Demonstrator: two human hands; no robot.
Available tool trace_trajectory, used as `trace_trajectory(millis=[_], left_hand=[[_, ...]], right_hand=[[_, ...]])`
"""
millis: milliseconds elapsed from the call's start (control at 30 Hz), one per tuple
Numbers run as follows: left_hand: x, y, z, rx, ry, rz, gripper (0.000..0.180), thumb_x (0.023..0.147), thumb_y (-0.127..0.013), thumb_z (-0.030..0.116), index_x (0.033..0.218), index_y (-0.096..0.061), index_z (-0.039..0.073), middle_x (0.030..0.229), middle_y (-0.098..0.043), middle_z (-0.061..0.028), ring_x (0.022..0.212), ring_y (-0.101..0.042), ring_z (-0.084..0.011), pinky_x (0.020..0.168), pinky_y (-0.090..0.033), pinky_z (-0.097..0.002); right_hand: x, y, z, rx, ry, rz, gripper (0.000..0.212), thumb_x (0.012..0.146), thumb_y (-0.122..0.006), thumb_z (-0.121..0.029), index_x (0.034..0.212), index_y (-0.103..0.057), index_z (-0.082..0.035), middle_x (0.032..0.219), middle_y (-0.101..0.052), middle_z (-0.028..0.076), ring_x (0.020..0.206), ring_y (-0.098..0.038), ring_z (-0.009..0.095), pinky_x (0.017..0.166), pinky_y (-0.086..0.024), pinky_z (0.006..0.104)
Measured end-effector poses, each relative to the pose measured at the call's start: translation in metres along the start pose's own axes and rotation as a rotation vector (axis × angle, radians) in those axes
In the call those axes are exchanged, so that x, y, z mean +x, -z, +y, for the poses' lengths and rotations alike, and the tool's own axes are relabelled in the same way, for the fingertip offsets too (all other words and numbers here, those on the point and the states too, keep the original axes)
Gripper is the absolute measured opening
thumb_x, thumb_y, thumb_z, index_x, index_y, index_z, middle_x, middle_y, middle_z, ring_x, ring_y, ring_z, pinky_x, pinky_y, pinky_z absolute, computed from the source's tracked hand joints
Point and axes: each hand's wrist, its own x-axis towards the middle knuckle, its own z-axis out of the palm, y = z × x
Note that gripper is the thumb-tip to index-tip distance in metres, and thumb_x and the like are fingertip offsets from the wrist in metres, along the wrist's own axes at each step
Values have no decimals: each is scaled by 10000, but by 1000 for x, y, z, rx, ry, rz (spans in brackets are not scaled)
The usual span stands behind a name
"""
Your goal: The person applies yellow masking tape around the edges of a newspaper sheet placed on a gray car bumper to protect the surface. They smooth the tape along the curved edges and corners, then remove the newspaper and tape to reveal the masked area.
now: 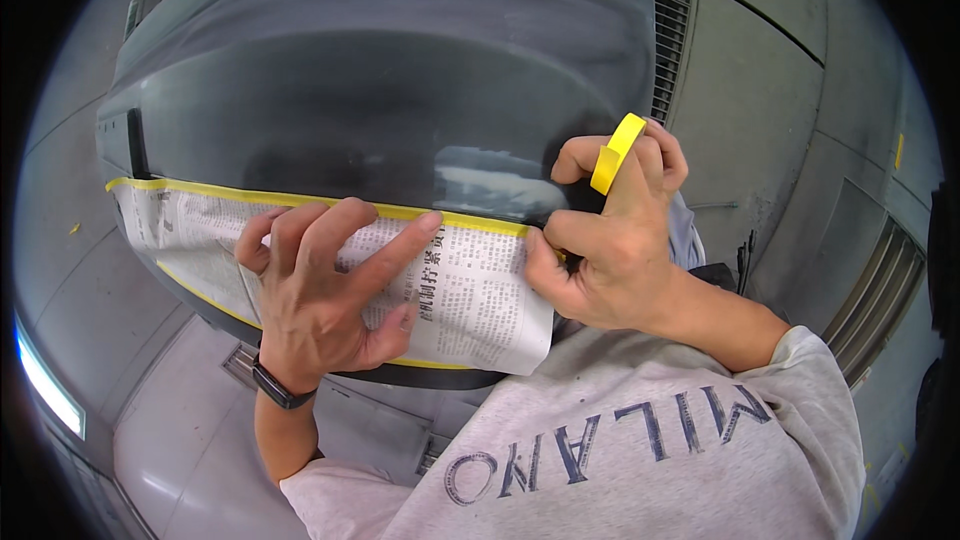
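Observation:
A large, curved dark grey panel, like a car body part, lies in front of me. Along its near side runs a sheet of newspaper, its upper edge covered by a strip of yellow masking tape. My left hand lies over the paper with fingers spread, the index fingertip on the tape strip. At the strip's right end, the thumb and index finger of my right hand pinch the tape at the paper's edge. A roll of yellow masking tape hangs around a finger of that hand.
Beyond the panel's right side is a metal floor grate, with another grate at the far right. Grey floor surrounds the panel. A second yellow strip shows along the paper's lower edge.

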Motion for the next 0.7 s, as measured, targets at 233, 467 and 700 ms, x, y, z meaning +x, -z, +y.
trace_trajectory(millis=[233,467,700], left_hand=[[7,-2,9,1,-21,-16,574,828,-674,534,1374,-772,381,1261,-548,30,1180,-533,-196,1144,-274,-484],[13,-5,19,-10,-33,-23,577,828,-692,551,1381,-759,399,1286,-557,43,1178,-534,-199,1136,-284,-489],[17,-5,27,-41,-30,-50,612,810,-738,534,1409,-732,406,1300,-561,45,1170,-544,-189,1135,-295,-484]], right_hand=[[1,-1,-1,-8,-3,5,165,652,-764,-205,598,-668,-82,1119,-662,90,1084,-547,310,1137,-274,611],[1,-1,-1,-15,-2,2,156,659,-764,-212,619,-698,-78,1134,-668,111,1094,-550,318,1130,-285,620],[2,-3,-1,-36,2,10,163,618,-771,-188,596,-660,-70,1076,-608,118,1061,-515,319,1135,-284,563]])
